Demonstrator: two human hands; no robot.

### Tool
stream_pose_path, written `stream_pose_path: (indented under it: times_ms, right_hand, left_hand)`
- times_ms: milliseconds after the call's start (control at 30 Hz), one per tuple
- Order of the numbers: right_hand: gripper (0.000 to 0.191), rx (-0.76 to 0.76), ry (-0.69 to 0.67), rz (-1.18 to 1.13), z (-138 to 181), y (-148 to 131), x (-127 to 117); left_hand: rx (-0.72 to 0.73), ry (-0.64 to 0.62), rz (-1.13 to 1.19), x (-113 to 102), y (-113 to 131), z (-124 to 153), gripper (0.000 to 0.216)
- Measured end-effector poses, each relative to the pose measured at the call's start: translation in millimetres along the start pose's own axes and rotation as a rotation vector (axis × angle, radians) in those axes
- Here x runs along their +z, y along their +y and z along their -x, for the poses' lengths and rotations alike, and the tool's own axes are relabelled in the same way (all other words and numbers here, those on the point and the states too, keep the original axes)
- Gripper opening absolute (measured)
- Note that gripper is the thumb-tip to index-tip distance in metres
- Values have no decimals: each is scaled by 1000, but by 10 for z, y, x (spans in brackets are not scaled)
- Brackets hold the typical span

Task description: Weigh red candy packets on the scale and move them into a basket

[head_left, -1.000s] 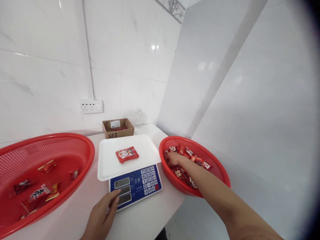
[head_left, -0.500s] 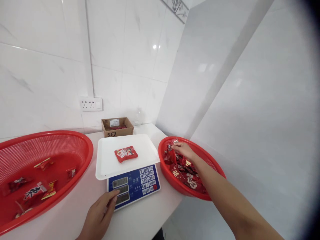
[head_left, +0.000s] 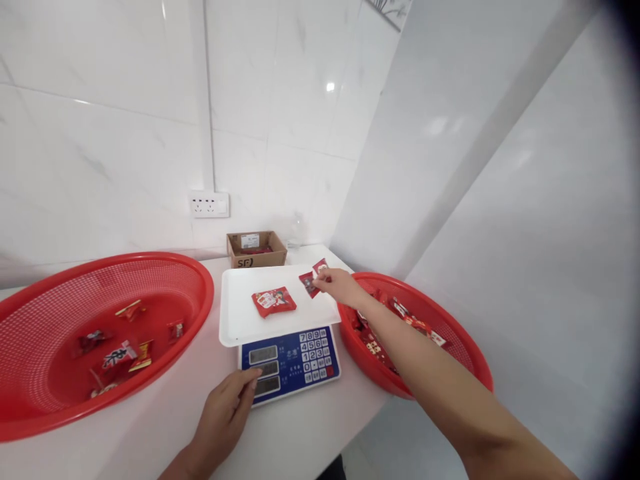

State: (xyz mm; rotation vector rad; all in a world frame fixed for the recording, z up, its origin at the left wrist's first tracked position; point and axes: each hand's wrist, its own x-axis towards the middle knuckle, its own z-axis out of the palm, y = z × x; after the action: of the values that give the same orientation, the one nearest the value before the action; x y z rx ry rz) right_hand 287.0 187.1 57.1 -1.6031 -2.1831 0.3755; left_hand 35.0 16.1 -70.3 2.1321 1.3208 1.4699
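My right hand [head_left: 341, 285] pinches small red candy packets [head_left: 311, 279] just above the right edge of the white scale tray [head_left: 245, 319]. A larger red packet [head_left: 273, 301] lies flat on that tray. The tray tops a blue-faced electronic scale [head_left: 295, 364] with a keypad. My left hand [head_left: 225, 415] rests on the counter with loosely spread fingertips touching the scale's front left corner, holding nothing. To the right, a red mesh basket [head_left: 470, 363] holds several red packets.
A big red mesh basket [head_left: 165, 267] at the left holds several wrapped candies. A small open cardboard box [head_left: 257, 249] stands behind the scale by the tiled wall, below a wall socket [head_left: 209, 204]. The white counter [head_left: 300, 433] ends at the right basket.
My right hand lifted out of the right basket with small red packets and moved left, over the edge of the scale tray. The left hand stayed at the scale's front corner.
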Motion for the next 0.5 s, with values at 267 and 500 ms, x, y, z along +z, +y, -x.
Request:
stream_pose_path:
  times_ms: [267, 500]
  right_hand:
    - [23, -61, -99, 123, -245, -442, 231]
    - [32, -154, -277, 70, -372, -583, 352]
  left_hand:
    - [26, 12, -3, 0, -36, 0, 17]
    - [9, -1, -2, -8, -25, 0, 18]
